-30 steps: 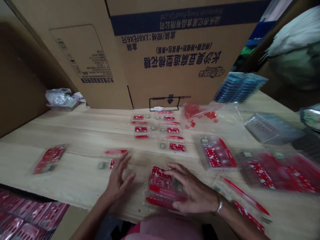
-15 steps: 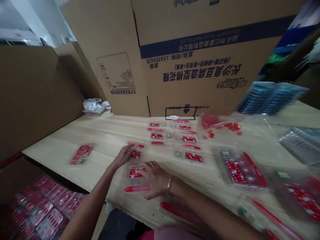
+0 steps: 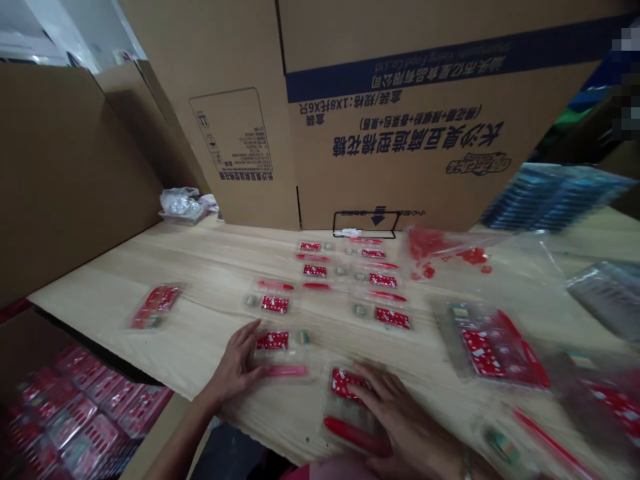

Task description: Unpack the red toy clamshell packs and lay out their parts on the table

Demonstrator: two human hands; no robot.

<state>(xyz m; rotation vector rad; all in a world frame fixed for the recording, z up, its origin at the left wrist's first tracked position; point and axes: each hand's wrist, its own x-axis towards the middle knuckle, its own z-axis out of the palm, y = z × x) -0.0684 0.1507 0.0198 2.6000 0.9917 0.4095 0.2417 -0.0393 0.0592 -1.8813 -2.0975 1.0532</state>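
Note:
My left hand [image 3: 239, 362] lies flat on the wooden table [image 3: 150, 267], fingers stretched, touching the left edge of a clear pack with a red patterned card and a red pen [image 3: 280, 353]. My right hand [image 3: 400, 420] rests with fingers spread on top of another clear red pack [image 3: 345, 407] near the front edge. Several more such packs [image 3: 350, 280] lie in rows further back.
Big cardboard boxes [image 3: 390, 120] wall the back and left. A lone pack [image 3: 155, 305] lies at the left, a stack of packs [image 3: 493, 347] at the right, and a bag of red pieces [image 3: 440, 250] behind. A box of red packs [image 3: 75, 413] sits below left.
A pack now lies set down in front of my left hand. My right hand has drawn back to the right onto the pack near the front edge. The view shifted slightly.

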